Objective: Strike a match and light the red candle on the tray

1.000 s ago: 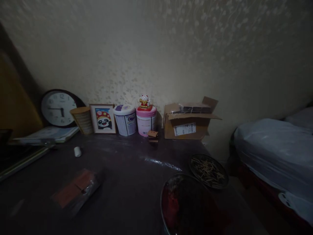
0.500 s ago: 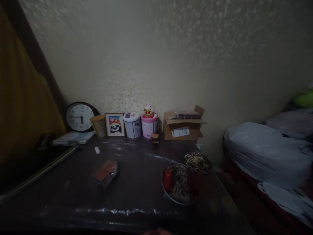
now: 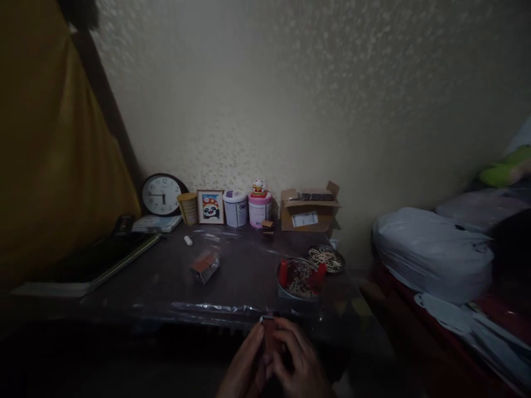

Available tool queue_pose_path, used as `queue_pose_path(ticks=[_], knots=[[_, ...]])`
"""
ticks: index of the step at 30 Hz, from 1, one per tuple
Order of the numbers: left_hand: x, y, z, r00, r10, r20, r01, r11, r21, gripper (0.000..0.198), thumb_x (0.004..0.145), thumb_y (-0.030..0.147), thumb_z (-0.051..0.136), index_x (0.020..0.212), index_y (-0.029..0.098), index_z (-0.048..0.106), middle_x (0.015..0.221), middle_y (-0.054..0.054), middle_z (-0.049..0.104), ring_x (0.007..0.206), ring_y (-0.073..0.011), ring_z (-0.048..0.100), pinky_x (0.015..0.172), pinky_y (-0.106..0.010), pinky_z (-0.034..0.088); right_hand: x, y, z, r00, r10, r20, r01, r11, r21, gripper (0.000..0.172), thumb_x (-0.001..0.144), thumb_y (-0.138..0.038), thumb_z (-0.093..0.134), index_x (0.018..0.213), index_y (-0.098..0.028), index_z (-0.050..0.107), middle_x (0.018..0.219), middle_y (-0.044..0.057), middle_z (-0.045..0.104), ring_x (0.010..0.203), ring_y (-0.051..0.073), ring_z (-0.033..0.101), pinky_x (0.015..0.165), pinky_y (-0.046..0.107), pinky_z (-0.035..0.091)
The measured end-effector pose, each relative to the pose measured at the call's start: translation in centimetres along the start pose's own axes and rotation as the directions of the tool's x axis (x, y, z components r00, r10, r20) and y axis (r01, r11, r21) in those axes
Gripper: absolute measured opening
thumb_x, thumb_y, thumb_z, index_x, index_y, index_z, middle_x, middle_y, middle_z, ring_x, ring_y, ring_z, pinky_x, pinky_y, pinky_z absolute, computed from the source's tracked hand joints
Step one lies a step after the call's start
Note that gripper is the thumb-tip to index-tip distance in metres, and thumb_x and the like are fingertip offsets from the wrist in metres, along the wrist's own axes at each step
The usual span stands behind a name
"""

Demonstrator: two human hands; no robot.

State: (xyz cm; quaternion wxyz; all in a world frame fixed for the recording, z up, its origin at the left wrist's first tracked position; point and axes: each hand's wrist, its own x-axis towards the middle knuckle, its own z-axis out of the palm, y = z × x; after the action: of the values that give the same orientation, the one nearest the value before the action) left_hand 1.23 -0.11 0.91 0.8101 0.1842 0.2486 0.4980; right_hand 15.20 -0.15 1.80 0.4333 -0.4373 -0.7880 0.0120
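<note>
Low in the view, in front of the table's near edge, my left hand (image 3: 245, 365) and my right hand (image 3: 299, 362) meet around a small reddish box (image 3: 270, 336). Both hands have their fingers closed on it, the left from the left side, the right from the right. The box is dim and its details do not show. Just beyond the hands, on the dark table (image 3: 166, 284), stands a round metal bowl (image 3: 299, 277) holding red pieces and small sticks. A wrapped reddish packet (image 3: 204, 265) lies left of the bowl.
A second dish of sticks (image 3: 326, 258) sits behind the bowl. Along the wall stand a clock (image 3: 161, 194), a panda picture (image 3: 211, 207), two tubs (image 3: 248, 208) and an open cardboard box (image 3: 309, 210). A covered bed (image 3: 431, 254) fills the right; a yellow curtain (image 3: 45, 155) hangs left.
The view has pulled back and down from the table. My two hands have come into sight at the bottom, holding the small reddish box; earlier they were out of view.
</note>
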Motion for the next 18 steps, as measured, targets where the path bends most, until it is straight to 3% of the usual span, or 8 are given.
queue_pose_path(ticks=[4, 8, 13, 18], knots=[[0.6, -0.4, 0.3, 0.998, 0.025, 0.060, -0.023, 0.999, -0.035, 0.021, 0.079, 0.028, 0.058, 0.098, 0.022, 0.066, 0.096, -0.004, 0.070, 0.083, -0.0162, 0.063, 0.076, -0.028, 0.048, 0.0, -0.5, -0.4, 0.997, 0.063, 0.044, -0.065, 0.997, 0.039, 0.021, 0.077, -0.009, 0.050, 0.093, -0.022, 0.054, 0.107, 0.007, 0.062, 0.100, 0.019, 0.059, 0.084, 0.032, 0.051], [0.5, 0.0, 0.2, 0.997, 0.024, 0.068, -0.021, 0.999, -0.037, 0.019, 0.080, 0.026, 0.057, 0.097, 0.021, 0.064, 0.095, -0.005, 0.070, 0.083, -0.0164, 0.063, 0.074, -0.028, 0.047, 0.3, -0.1, -1.2, 0.987, 0.081, 0.139, -0.100, 0.985, 0.139, 0.021, 0.077, -0.015, 0.056, 0.097, -0.023, 0.056, 0.112, 0.006, 0.059, 0.105, 0.019, 0.055, 0.089, 0.031, 0.047], [0.2, 0.9, 0.8, 0.995, -0.089, 0.038, 0.089, 0.996, -0.001, 0.028, 0.082, 0.033, 0.052, 0.096, 0.012, 0.063, 0.083, -0.009, 0.069, 0.069, -0.0144, 0.063, 0.062, -0.024, 0.046, 0.9, 1.3, -1.9, 0.973, 0.208, 0.097, -0.226, 0.943, 0.244, 0.012, 0.085, -0.021, 0.050, 0.091, -0.022, 0.060, 0.103, 0.005, 0.061, 0.099, 0.017, 0.057, 0.086, 0.028, 0.046], [0.3, 0.8, 1.0, 0.985, -0.174, -0.017, 0.175, 0.980, 0.095, 0.031, 0.082, 0.033, 0.049, 0.098, 0.009, 0.060, 0.071, -0.009, 0.068, 0.049, -0.0107, 0.057, 0.046, -0.020, 0.041, 1.2, 1.7, -2.0, 0.968, 0.209, 0.136, -0.239, 0.934, 0.265, 0.015, 0.087, -0.022, 0.048, 0.085, -0.021, 0.063, 0.091, 0.003, 0.062, 0.088, 0.015, 0.059, 0.080, 0.026, 0.047]])
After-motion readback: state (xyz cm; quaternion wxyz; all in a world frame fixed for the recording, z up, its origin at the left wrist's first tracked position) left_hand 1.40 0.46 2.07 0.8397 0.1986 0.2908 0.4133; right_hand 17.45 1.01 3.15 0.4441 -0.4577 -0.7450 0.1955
